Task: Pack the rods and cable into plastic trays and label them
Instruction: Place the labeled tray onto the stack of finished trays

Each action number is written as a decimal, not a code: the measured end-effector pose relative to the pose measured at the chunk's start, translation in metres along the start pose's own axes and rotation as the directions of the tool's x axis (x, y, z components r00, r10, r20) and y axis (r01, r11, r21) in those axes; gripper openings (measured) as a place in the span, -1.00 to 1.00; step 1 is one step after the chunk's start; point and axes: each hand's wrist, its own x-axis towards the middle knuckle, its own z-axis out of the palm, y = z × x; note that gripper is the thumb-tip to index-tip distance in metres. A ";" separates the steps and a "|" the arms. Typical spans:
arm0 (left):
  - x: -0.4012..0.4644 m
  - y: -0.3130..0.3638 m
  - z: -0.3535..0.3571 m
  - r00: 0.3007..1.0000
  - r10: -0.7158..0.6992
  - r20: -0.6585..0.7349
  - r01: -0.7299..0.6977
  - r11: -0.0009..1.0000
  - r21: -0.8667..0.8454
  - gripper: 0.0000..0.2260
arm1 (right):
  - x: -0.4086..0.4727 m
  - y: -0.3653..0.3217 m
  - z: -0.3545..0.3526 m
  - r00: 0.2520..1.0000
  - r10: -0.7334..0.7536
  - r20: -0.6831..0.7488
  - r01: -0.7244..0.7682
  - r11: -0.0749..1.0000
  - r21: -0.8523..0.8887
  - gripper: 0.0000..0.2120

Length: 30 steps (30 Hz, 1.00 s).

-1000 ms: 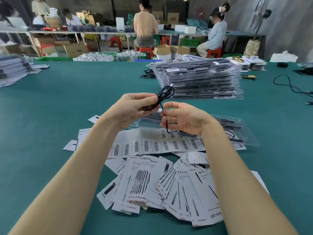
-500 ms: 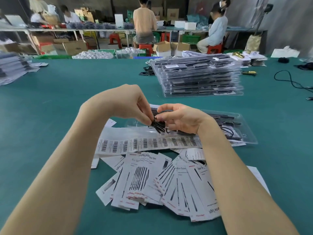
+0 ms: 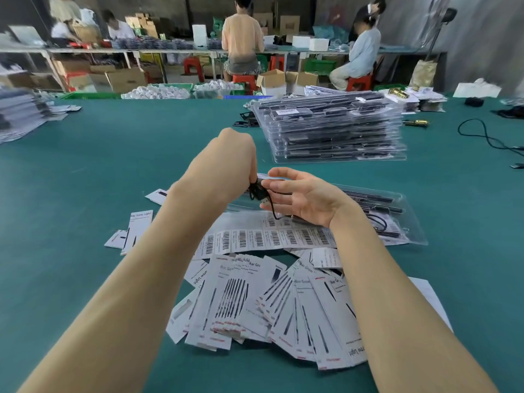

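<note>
While I look down over both forearms, I see my left hand (image 3: pixel 229 165) curled into a loose fist with its back to the camera, its fingers pinching the bundled black cable (image 3: pixel 259 191) from the left; my right hand (image 3: pixel 306 198) sits palm-up just beside it, fingers (image 3: pixel 279 173) mostly straight and slightly spread, with the fingertips touching the bundle; whether the right thumb actually pinches the cable I cannot tell; the cable's plug end pokes out below the bundle, and a short loose length hangs down across the right palm.

The cable is held just above the near edge of an open clear plastic tray (image 3: pixel 408 219), which lies flat on the green tabletop (image 3: pixel 113 154) and already holds dark rods (image 3: pixel 374 197) and a second coiled cable at its right end; the tray's left part is hidden behind my hands.

Directly nearer to me lies a strip of barcode labels (image 3: pixel 269 239), partly under my right wrist; nearer still, a fanned heap of printed cards (image 3: pixel 255 302) spreads between my forearms; a few loose cards lie off to the left.

Beyond the hands, a tall stack of packed trays (image 3: pixel 334 129) stands on the tabletop, well apart from the open tray.
</note>
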 end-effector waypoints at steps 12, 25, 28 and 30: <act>0.002 -0.018 0.061 0.905 0.035 -0.424 -0.175 0.939 -0.296 -0.85 | 0.002 -0.001 0.005 0.985 -0.048 -0.166 0.053 0.998 0.022 -0.75; 0.006 -0.017 0.082 0.942 -0.318 -0.105 0.045 0.430 -0.902 -0.89 | -0.008 -0.015 0.001 0.941 -0.294 -0.165 0.111 0.732 -0.672 -0.63; 0.008 -0.019 0.080 0.951 -0.298 0.076 0.161 0.274 -0.948 -0.91 | -0.010 -0.017 -0.005 0.916 -0.380 -0.131 0.125 0.580 -0.805 -0.72; 0.009 -0.021 0.079 0.947 -0.263 0.183 0.227 0.152 -0.962 -0.93 | -0.011 -0.016 -0.008 0.923 -0.356 -0.144 0.119 0.623 -0.773 -0.80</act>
